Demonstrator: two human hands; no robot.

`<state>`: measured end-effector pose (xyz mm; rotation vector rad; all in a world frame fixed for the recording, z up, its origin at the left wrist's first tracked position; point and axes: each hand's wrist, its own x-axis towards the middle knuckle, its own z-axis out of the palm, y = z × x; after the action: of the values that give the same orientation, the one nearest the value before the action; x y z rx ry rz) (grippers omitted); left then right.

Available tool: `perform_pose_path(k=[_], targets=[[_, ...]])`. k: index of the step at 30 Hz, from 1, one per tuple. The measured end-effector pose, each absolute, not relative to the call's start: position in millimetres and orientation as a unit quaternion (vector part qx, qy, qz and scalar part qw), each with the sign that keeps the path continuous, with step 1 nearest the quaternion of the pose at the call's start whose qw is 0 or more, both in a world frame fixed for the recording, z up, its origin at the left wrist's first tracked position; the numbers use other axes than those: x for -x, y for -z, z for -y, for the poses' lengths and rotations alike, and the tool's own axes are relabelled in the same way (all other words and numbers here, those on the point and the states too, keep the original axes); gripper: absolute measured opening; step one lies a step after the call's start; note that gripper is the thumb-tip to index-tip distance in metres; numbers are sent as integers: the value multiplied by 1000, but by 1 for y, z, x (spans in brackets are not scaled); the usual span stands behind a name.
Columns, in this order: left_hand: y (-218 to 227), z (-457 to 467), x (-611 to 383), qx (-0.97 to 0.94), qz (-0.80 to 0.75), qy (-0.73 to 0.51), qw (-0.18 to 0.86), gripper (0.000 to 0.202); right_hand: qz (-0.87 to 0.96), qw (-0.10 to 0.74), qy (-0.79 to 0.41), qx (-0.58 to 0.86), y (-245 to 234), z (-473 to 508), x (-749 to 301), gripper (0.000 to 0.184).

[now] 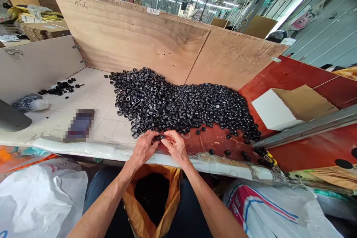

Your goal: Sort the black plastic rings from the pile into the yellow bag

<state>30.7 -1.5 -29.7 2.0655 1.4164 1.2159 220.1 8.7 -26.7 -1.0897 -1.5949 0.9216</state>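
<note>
My left hand and my right hand meet at the table's front edge, fingertips nearly together. Both are closed on small black plastic parts, pinched between thumbs and fingers; whether these are one piece or two joined I cannot make out. Just beyond my hands lies a heap of black plastic rings. To its right it merges into a heap of smaller black caps. Below my wrists, between my knees, an orange woven sack stands with its mouth wide and a dark inside.
A blurred phone lies on the left of the table. Loose black pieces and a plastic bag sit farther left. Wooden boards wall the back. At right are a cardboard box and a metal bar. White sacks flank my legs.
</note>
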Motion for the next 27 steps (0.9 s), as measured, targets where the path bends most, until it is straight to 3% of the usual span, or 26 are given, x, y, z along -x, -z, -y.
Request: perform_pose_path(k=[8,18,27], targets=[[23,4,-28,-707,-462,-454,284,19,671,488,-362,424,19,-8,-219,12],[28,2,-27,-733,-390,-501,242,18,657,474,-383,443,22,-7,-217,22],[30,0,-26,-712,-406,-491,296,14,675,471,-375,427,12,-6,-218,13]])
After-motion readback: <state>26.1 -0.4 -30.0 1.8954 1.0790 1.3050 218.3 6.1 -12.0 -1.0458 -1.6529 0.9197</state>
